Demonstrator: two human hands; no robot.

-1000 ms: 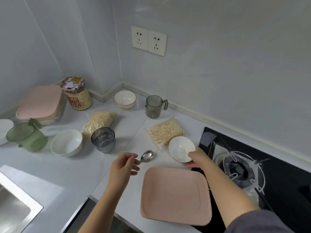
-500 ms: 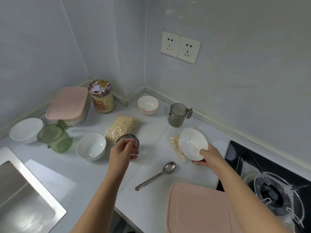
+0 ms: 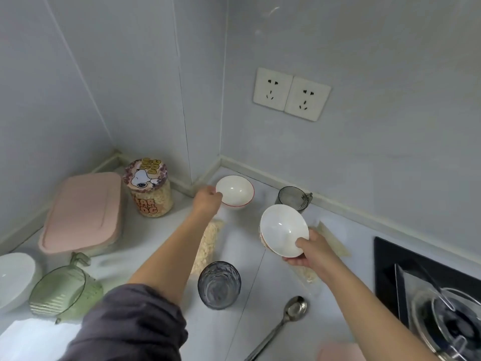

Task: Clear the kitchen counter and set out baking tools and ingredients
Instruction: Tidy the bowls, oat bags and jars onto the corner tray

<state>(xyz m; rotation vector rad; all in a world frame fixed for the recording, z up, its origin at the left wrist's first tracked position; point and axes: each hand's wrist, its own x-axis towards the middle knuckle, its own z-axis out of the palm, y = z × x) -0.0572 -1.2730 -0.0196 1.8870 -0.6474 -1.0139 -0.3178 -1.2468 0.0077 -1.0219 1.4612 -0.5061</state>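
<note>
Head view — left hand (image 3: 208,201) pinches the corner bowl (image 3: 235,190) by its near rim; right hand (image 3: 308,252) grips a tilted bowl (image 3: 282,229) above the desk (image 3: 270,295) — glass (image 3: 219,284) between the forearms.

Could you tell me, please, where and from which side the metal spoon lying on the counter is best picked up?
Take the spoon by the middle of its slim handle, pinching its long edges from above. It lies flat on the counter, bowl up, the handle running toward the near edge, clear of the ribbed glass, so coming from the near side looks unobstructed.
</note>
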